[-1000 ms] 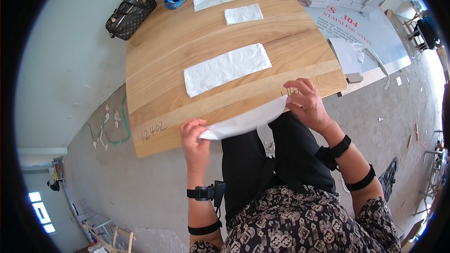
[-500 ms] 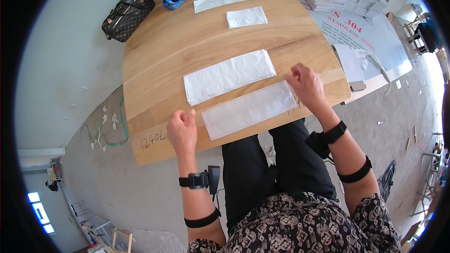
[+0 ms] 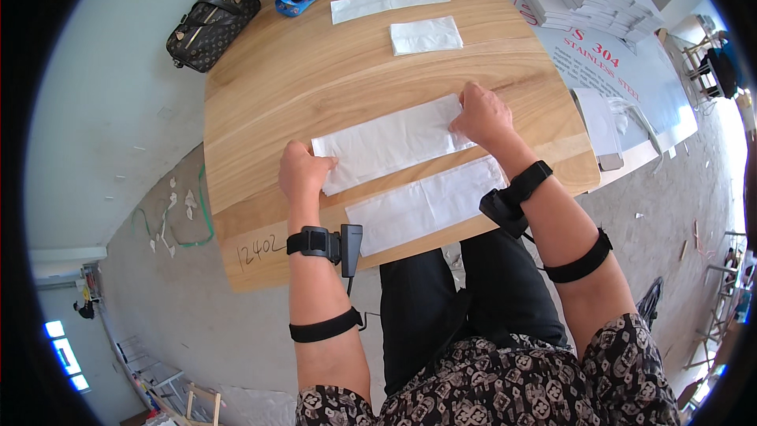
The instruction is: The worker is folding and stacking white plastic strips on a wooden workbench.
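"Grey concrete floor (image 3: 197, 331) spread below a rounded, light-brown wooden tabletop (image 3: 276, 102) in the head view."

"Where were the hands?"

"The bare left hand (image 3: 303, 173) was at the left short end of a flat, white, oblong film-like stack (image 3: 394, 142) on that tabletop, its thumb against the edge. The bare right hand (image 3: 482, 117) met the opposite end."

"Clamped on it?"

"Both hands touched it, but the fingers beneath were hidden, so I couldn't tell whether they pinched it."

"What lay nearer the person?"

"A translucent white oblong sheet (image 3: 426, 205), just beside the stack. The black box-shaped wrist device (image 3: 502, 207) on the right arm overlapped its right end in view."

"How was that hold best managed?"

"With matched thumb pressure at both ends, I judged, and the film drawn just taut. Its layers looked slippery; raising one end first could have fanned them out, and pulling hard could have creased them."
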A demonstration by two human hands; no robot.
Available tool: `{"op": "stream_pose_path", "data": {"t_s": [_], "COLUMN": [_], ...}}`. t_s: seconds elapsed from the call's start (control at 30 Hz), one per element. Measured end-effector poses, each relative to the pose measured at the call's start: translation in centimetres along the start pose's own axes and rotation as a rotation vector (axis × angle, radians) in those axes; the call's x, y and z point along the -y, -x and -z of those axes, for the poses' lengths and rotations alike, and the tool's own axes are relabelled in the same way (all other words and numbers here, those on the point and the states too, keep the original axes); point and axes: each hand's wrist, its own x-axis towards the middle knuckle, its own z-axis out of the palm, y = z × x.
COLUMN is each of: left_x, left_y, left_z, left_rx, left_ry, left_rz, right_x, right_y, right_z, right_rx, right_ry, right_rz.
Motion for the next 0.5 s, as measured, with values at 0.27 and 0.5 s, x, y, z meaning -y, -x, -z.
{"op": "stream_pose_path", "data": {"t_s": [0.27,0.5], "left_x": [2.8,0.6], "left_y": [-2.0,-0.5], "left_z": [-1.4,-0.8], "left_rx": [0.103,0.058], "left_ry": [0.333,0.914], "left_rz": [-0.13,-0.227], "right_x": [-0.4,-2.1], "right_y": [-0.1,-1.9], "right_z": [-0.2,0.3], "right_rx": [-0.026,0.059], "right_ry": [-0.14,-0.588], "right_rz": [0.188,0.264]}}
